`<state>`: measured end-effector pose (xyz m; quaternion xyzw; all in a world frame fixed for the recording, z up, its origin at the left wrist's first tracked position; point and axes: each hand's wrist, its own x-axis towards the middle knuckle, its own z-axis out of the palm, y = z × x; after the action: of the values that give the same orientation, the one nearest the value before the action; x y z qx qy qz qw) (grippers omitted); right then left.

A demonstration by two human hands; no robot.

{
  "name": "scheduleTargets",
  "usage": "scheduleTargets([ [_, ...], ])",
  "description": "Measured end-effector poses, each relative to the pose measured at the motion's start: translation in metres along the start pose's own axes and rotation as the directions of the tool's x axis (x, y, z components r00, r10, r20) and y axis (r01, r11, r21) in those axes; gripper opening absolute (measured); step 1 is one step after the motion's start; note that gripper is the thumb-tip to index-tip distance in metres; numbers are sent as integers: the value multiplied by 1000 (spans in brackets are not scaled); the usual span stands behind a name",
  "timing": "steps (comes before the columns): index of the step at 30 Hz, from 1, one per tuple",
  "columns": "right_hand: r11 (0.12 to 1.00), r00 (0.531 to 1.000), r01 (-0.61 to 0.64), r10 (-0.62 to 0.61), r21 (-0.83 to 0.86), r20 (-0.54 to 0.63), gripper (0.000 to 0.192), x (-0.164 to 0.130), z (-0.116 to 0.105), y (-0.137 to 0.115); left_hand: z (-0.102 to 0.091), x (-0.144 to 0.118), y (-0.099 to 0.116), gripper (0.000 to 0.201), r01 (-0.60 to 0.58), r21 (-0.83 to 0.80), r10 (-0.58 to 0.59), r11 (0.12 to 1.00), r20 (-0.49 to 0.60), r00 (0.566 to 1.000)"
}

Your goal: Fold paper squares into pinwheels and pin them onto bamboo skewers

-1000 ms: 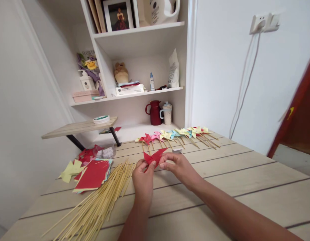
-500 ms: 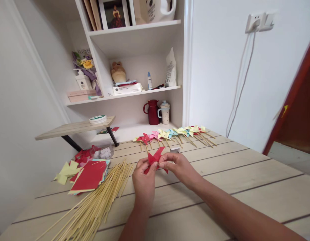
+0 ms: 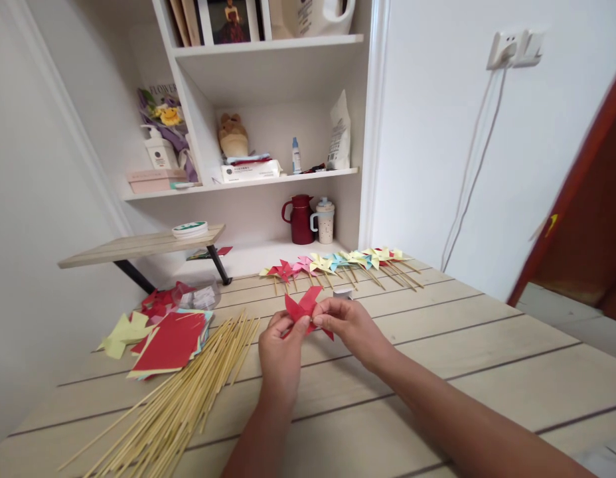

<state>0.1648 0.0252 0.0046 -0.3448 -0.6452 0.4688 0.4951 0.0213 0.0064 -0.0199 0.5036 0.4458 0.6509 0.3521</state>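
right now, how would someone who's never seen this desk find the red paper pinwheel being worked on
On the wooden table, look in front of the row of finished pinwheels. The red pinwheel is pinched between the left hand and right hand; unlike its neighbours, it has no stick.

A red paper pinwheel (image 3: 304,309) is held above the table (image 3: 487,358) between the left hand (image 3: 281,348) and the right hand (image 3: 350,325), pinched at its middle by the fingertips of both. To the left, a loose bundle of bamboo sticks (image 3: 188,398) is spread beside a stack of coloured paper squares (image 3: 171,342). A row of finished pinwheels (image 3: 338,263) is laid along the far edge of the table, below a white shelf unit (image 3: 268,106).
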Motion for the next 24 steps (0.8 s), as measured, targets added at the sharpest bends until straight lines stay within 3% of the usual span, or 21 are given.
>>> scheduleTargets([
  [4, 982, 989, 117, -128, -147, -73, 16, -1, -5, 2, -5, 3, -5, 26, 64, -41, -68, 997, -102, 992],
  [7, 962, 985, 82, -118, -260, -126, 13, -1, -9, 10, -13, 10, -13, 25, 188, -88, -205, 978, -263, 943],
  [11, 924, 997, 6, 24, -383, 74, 9, -2, -9, 27, -22, 19, -22, 20, 183, -224, -269, 957, -449, 852],
  [16, 896, 950, -8, 146, -445, 276, 14, -4, -6, 40, -24, 21, -25, 19, 174, -221, -259, 960, -458, 850],
  [24, 860, 952, 9, 148, -510, 267, 18, -6, -7, 38, -23, 20, -24, 25, 173, -239, -268, 955, -452, 851],
])
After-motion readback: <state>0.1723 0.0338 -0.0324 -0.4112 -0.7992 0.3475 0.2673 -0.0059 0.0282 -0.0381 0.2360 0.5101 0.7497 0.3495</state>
